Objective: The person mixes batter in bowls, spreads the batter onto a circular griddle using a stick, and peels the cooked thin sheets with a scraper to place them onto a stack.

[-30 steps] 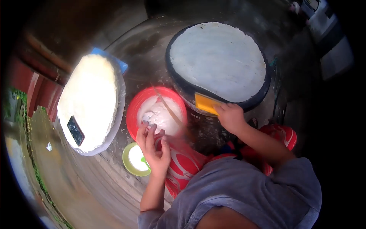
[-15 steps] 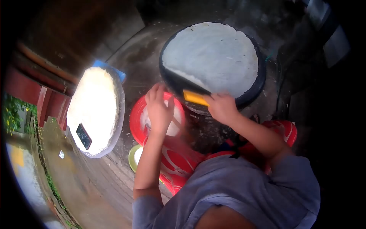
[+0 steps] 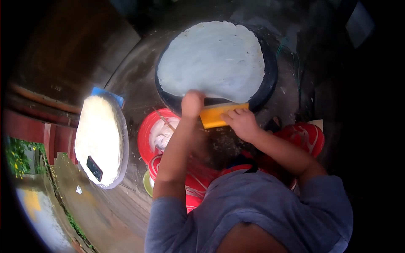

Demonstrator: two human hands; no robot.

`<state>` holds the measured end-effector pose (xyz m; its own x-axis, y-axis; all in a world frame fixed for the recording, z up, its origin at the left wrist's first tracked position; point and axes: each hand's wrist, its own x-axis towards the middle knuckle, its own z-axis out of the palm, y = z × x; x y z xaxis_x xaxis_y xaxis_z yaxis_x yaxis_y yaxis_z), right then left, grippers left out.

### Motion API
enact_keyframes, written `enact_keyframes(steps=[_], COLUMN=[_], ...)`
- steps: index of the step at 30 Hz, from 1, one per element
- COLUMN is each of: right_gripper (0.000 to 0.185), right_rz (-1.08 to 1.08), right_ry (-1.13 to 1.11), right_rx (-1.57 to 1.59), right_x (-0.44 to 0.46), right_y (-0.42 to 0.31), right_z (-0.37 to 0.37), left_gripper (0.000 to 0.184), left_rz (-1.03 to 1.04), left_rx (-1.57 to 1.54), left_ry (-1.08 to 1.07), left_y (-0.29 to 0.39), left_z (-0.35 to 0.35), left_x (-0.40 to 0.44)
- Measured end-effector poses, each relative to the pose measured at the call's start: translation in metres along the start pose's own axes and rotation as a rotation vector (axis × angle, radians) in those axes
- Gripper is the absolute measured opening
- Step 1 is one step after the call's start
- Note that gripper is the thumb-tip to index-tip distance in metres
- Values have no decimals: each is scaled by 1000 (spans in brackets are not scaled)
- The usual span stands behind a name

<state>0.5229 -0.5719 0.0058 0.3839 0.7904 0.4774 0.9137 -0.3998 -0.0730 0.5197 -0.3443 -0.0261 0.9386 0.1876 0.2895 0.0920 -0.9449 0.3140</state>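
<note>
A thin white pancake sheet point(image 3: 213, 59) covers most of a round black griddle point(image 3: 270, 78). My left hand point(image 3: 193, 104) is closed at the sheet's near edge, with its fingertips partly hidden; it seems to pinch that edge. Gripped in my right hand point(image 3: 243, 123) is a flat yellow scraper point(image 3: 213, 117), held level along the near rim of the griddle. The scraper's left end lies just beside my left hand.
Left of my forearm stands a red basin point(image 3: 145, 135) of white batter point(image 3: 162, 133) with a stick in it. Farther left, a phone point(image 3: 94, 168) lies on a bright white stack of sheets point(image 3: 99, 135). A green bowl point(image 3: 147, 183) is partly hidden beneath my arm.
My left hand has moved from above the red basin to the sheet's near edge and closed. The scraper has turned to show its broad face. The whole view has shifted a little.
</note>
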Motion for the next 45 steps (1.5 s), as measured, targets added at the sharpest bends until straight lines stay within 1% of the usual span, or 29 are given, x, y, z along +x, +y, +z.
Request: enact_keyframes(steps=[1,2,4,6,7,8,10,11,12,13,14,16,18,20,22,24,27,30,31,32,33,34,36,37,38,40,41,43,45], right_gripper=[24,22,18,13,10,11,12,13,14,14,15,14,13,14,19,26,29,26,23,23,23,24,23,23,23,22,22,22,22], right_rz=[43,101,117,-9,-64,-85,-61,-47,-12,22,91,202,203,176,108,58,48,9,47,47,81,115,118,121,126,127,131,134,114], right_ry=[38,-3,68,35,8,-1,-1,42,37,52,-38,-7,11,0,-99,-168,-239,-290,-274,-272,-321,-369,-347,-328,-322,-326,-322,-321,-320], right_rx=[-18,-56,33,76,134,96,75,65,32,43,-39,-109,-76,23,92,197,389,538,597,600,588,574,566,558,558,565,563,593,625], right_x=[7,15,27,31,33,36,47,55,63,72,78,85,80,71,55,35,8,-9,-12,-14,-16,-17,-15,-15,-14,-13,-13,-13,-13], right_y=[6,11,15,2,-3,-4,12,25,39,54,68,90,95,90,71,54,38,35,34,34,35,35,36,37,37,39,39,39,40], right_z=[3,4,10,16,16,18,28,36,39,39,37,31,21,-1,-32,-53,-67,-67,-65,-63,-61,-59,-56,-56,-55,-56,-57,-60,-61], left_gripper=[13,13,16,18,18,18,19,19,19,18,18,16,12,9,10,17,23,24,24,22,20,20,12,9,10,18,18,23,27], left_rz=[-30,-31,-98,-97,-174,-252,-232,-224,-216,-176,-175,-36,-13,197,205,279,241,143,146,96,47,50,-145,-264,-384,-416,-411,-194,-90], left_rx=[-96,-93,-193,-214,-249,-284,-310,-313,-315,-310,-304,-283,-242,-151,-164,-92,-116,-136,-134,-154,-172,-170,-301,-418,-542,-770,-771,-440,-312], left_ry=[-1,-5,68,73,89,102,125,165,206,246,248,407,419,576,571,594,542,464,463,437,410,409,446,489,505,566,563,569,503], left_y=[-1,0,1,-5,-6,-7,-10,-9,-8,-9,-10,0,12,25,40,49,50,39,36,32,29,23,12,7,1,4,7,15,32], left_z=[-4,-7,-13,-13,-14,-15,-22,-28,-33,-37,-41,-60,-79,-93,-99,-95,-73,-39,-30,-22,-15,-10,-7,-9,-12,-33,-37,-48,-49], left_x=[10,16,27,39,44,47,57,62,68,75,82,93,98,92,75,55,21,-16,-23,-30,-32,-32,-25,-18,-12,0,1,-5,-21])
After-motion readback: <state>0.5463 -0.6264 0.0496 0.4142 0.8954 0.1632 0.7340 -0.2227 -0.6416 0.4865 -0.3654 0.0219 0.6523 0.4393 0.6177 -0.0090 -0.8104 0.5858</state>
